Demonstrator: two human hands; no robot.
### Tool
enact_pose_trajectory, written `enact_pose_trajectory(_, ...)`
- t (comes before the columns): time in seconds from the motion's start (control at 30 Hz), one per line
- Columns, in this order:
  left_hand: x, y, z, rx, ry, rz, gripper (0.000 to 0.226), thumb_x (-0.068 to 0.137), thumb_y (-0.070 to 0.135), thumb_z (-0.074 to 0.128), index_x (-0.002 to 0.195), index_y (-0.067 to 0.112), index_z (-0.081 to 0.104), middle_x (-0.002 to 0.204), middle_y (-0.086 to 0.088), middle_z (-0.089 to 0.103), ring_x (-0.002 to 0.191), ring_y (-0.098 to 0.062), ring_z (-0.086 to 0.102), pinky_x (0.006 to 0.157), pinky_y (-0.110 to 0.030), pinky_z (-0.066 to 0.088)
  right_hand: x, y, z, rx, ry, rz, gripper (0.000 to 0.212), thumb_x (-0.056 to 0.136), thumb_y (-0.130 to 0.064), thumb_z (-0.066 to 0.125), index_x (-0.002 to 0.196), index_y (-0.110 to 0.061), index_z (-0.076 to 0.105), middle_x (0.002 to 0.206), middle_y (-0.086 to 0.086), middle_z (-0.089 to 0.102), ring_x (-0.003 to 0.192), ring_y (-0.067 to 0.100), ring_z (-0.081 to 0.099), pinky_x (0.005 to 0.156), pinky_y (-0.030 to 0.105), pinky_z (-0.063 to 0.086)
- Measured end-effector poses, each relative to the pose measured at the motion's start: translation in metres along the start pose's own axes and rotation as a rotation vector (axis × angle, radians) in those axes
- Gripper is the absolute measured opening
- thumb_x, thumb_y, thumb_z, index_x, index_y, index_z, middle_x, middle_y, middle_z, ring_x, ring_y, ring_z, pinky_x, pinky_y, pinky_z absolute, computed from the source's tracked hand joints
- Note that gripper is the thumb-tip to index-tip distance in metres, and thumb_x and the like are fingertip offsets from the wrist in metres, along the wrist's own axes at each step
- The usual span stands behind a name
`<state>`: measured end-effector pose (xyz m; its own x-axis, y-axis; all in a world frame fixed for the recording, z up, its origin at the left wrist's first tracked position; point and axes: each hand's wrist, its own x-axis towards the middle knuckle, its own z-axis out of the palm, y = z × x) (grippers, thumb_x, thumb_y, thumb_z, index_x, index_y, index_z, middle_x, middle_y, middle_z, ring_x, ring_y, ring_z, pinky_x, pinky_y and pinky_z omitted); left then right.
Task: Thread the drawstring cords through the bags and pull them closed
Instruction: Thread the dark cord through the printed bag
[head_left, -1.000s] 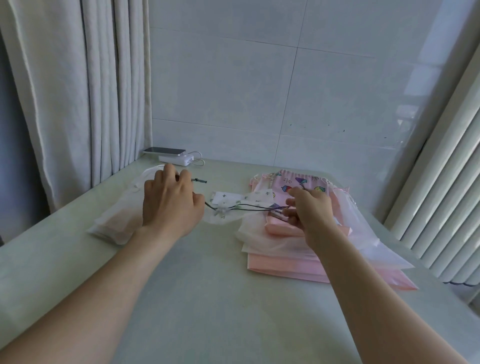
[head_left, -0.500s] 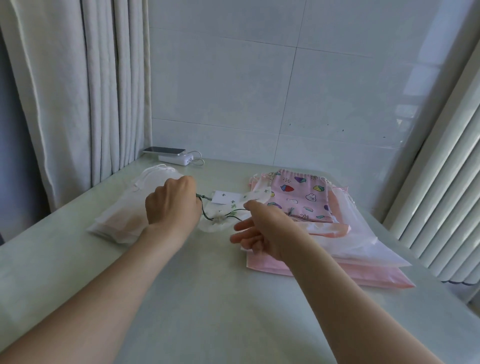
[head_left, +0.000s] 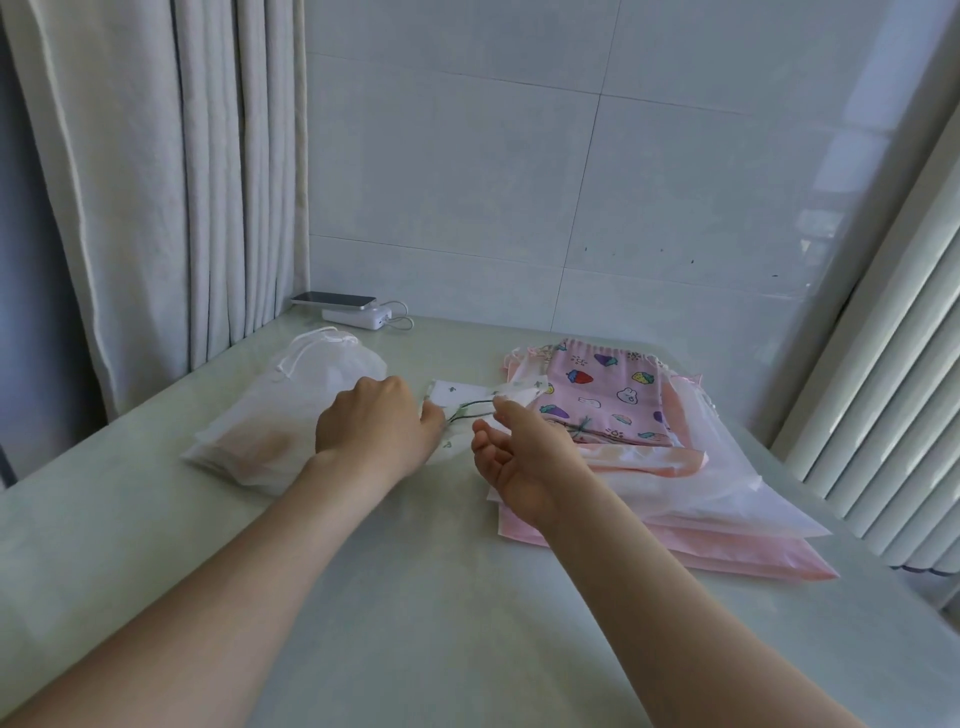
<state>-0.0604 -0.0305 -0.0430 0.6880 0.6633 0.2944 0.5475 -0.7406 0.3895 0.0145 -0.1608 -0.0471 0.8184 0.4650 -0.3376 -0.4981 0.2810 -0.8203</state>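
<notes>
The left grip (head_left: 374, 428) pinches the dark cord (head_left: 470, 411) (over a small white bag (head_left: 457, 391)); just right, the right grip (head_left: 524, 452) seems loosely spread.

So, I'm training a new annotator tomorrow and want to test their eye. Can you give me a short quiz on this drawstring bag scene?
1. True or false: the phone lies on a white charger beside the curtain.
2. What colour is the cord between the left hand and the right hand?
3. The pink bag lies: A under the phone, B on top of the right-side pile, C in the left hand.
Key: 1 true; 2 green; 3 B.
</notes>
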Motion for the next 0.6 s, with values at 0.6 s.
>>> enact_pose_trajectory(0.6, -0.001, 0.0, 0.005, 0.0, -0.184, 0.019, 0.059, 0.077, 0.071, 0.072, 0.076, 0.019, 0.045, 0.083, -0.001, 0.05, 0.076, -0.026, 0.056, 0.06, -0.031, 0.043, 0.002, -0.004, -0.01, -0.356, 0.259, -0.368, 0.029, 0.101, -0.012, 0.056, 0.077, 0.001, 0.065, 0.064, 0.01, 0.065, 0.044, 0.02, 0.058, 0.045, 0.027, 0.05)
